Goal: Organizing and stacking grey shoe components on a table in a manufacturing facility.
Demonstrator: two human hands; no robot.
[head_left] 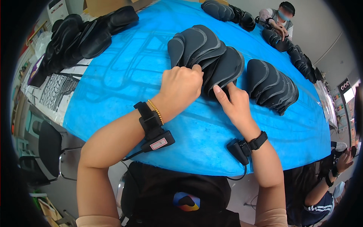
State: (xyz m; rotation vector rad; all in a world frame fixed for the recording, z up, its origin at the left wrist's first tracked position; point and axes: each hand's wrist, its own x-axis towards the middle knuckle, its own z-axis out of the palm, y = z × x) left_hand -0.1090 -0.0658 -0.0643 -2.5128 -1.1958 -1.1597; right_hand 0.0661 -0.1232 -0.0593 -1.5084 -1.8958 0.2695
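In front of me on a blue-covered table (124, 113) lies a fanned stack of black insole-shaped pads (198, 39) with grey edges. My left hand (181, 86) is closed at the near end of this stack, its fingertips hidden among the pads. My right hand (235, 101) pinches the near end of a black pad (228, 68) at the stack's right side, thumb on top and fingers partly hidden behind it. Just right of that hand another fanned pile of the same pads (270, 85) rests on the cover.
More black pads (90, 38) are heaped at the far left, beside printed sheets (56, 89). Further pads (219, 10) lie along the far edge. A masked person (278, 22) sits across at the far right. Another person's arm (321, 189) shows lower right. A black chair (51, 149) stands at left.
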